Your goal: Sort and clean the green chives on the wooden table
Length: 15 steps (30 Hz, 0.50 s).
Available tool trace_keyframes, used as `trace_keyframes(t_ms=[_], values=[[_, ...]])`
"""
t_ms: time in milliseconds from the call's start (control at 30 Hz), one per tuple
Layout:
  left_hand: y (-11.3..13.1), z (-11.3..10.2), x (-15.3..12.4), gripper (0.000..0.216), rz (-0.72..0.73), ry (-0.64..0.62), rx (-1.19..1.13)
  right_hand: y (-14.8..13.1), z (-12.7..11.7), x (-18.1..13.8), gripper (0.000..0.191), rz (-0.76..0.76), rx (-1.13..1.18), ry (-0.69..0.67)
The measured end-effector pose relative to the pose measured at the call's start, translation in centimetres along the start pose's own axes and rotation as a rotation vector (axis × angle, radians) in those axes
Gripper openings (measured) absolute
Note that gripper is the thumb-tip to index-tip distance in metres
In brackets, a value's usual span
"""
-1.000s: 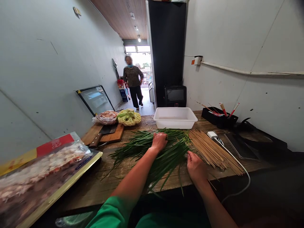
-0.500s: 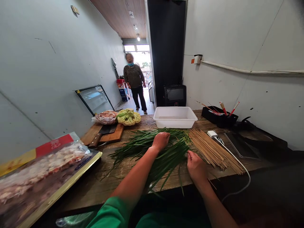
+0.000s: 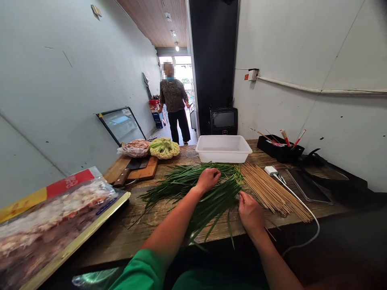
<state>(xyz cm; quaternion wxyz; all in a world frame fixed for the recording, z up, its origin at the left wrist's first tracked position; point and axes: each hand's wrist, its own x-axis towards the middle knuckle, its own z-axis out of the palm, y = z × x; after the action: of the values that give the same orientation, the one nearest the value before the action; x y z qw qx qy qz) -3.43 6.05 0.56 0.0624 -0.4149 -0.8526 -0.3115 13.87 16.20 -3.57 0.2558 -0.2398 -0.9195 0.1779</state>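
Note:
Two piles of long green garlic chives [image 3: 211,201] lie on the wooden table, one spread behind the other. My left hand [image 3: 208,179] is over the chives, its fingers curled together near the back pile; what they hold, if anything, is hidden. At the right-hand ends of the front pile, my right hand [image 3: 250,209] has thumb and fingers pinched at the stems. A thin stick [image 3: 270,234] shows beside the right wrist, and I cannot tell whether the hand holds it. Many bamboo skewers [image 3: 272,189] lie right of the chives.
Behind the chives stands a white plastic tub [image 3: 223,155]. A cauliflower [image 3: 165,149], a bagged food, a cleaver [image 3: 122,177] and cutting boards sit at left, with a large food packet [image 3: 60,217] nearer. At right are a charger [image 3: 270,171], a tablet and a black box. A person [image 3: 174,100] stands beyond.
My left hand has shifted slightly right over the chives, its fingertips a little more visible. My right hand stays almost in place. The person in the background has come closer.

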Motion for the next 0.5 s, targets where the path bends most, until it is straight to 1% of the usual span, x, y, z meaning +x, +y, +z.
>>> trace_keyframes(t_ms=[100,167,367,500], values=[[0.31,-0.04,0.02,0.023,-0.017,0.015,0.009,-0.01,-0.01,0.02,0.035,0.003,0.003,-0.005],[0.36,-0.10,0.05,0.023,-0.043,0.021,-0.026,-0.04,-0.03,0.01,0.035,0.008,0.005,-0.009],[-0.10,0.14,0.18,0.024,-0.052,-0.069,-0.256,-0.10,-0.10,-0.04,0.034,0.014,0.008,-0.008],[-0.60,0.73,0.26,0.022,-0.086,-0.087,-0.363,-0.15,-0.22,-0.03,0.034,0.012,-0.010,-0.012]])
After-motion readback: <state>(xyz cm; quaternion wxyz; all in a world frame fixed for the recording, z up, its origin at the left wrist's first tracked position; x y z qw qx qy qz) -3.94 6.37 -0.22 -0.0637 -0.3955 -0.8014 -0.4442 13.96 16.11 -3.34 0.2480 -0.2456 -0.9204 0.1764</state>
